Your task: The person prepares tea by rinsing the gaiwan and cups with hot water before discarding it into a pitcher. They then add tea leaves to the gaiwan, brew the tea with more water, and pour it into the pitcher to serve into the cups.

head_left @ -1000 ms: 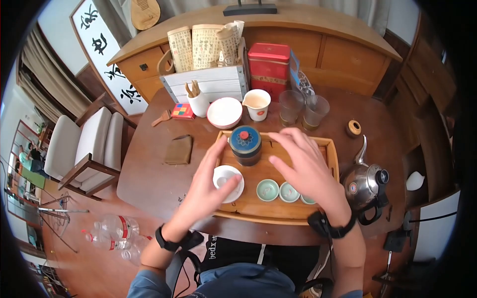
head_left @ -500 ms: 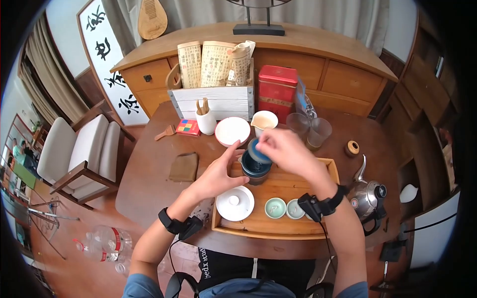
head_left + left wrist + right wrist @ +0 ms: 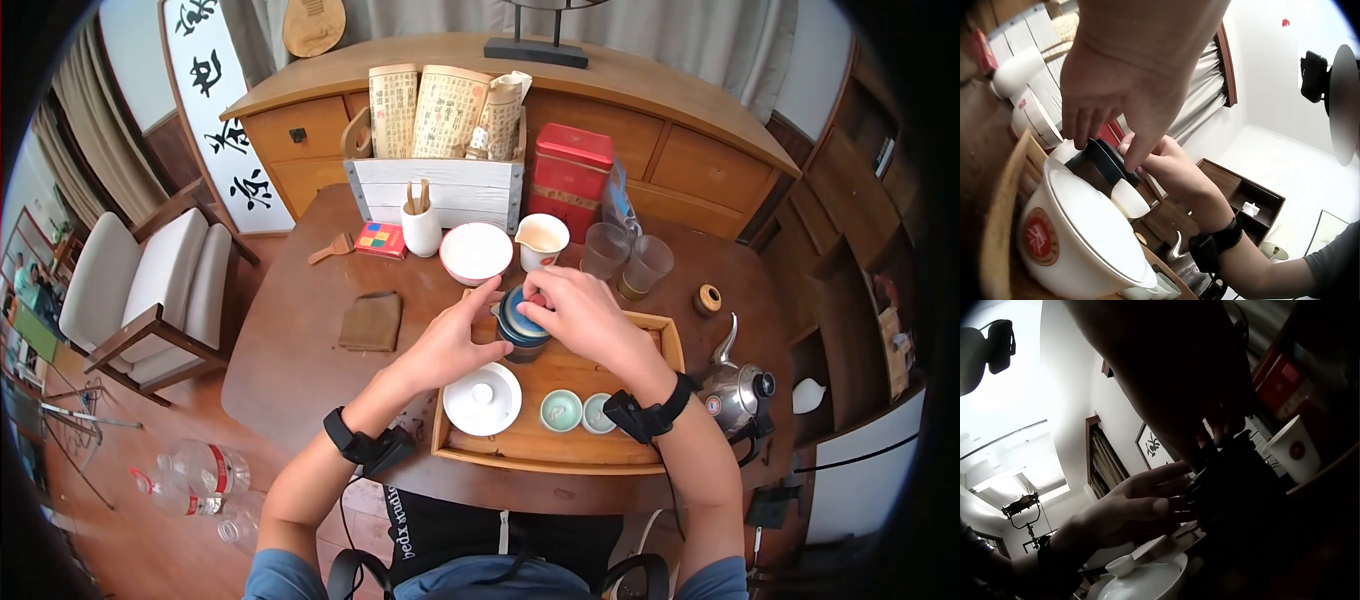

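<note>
A small dark blue pot (image 3: pixel 524 352) stands at the far left part of a wooden tray (image 3: pixel 545 462). My left hand (image 3: pixel 445 348) holds its left side, thumb in front and fingers behind. From the right, my right hand (image 3: pixel 578 310) pinches the red knob of the blue lid (image 3: pixel 518 318). That lid is slightly tilted, close over the pot's mouth. In the left wrist view, the left fingers and thumb straddle the dark rim. Nearest my left wrist is a white lidded bowl (image 3: pixel 482 400). Pale green cups (image 3: pixel 561 410) sit by the right forearm, partly hidden.
Behind the tray stand a white bowl (image 3: pixel 476 252), a white pitcher (image 3: pixel 541 240), two clear cups (image 3: pixel 648 262) and a red tin (image 3: pixel 570 180). A steel kettle (image 3: pixel 735 395) is at the right, a folded brown cloth (image 3: pixel 371 322) at the left.
Both hands were open beside the lidded pot. Half a second ago the right hand had the lid raised and tilted, baring the inside; now the lid is lower, over the mouth.
</note>
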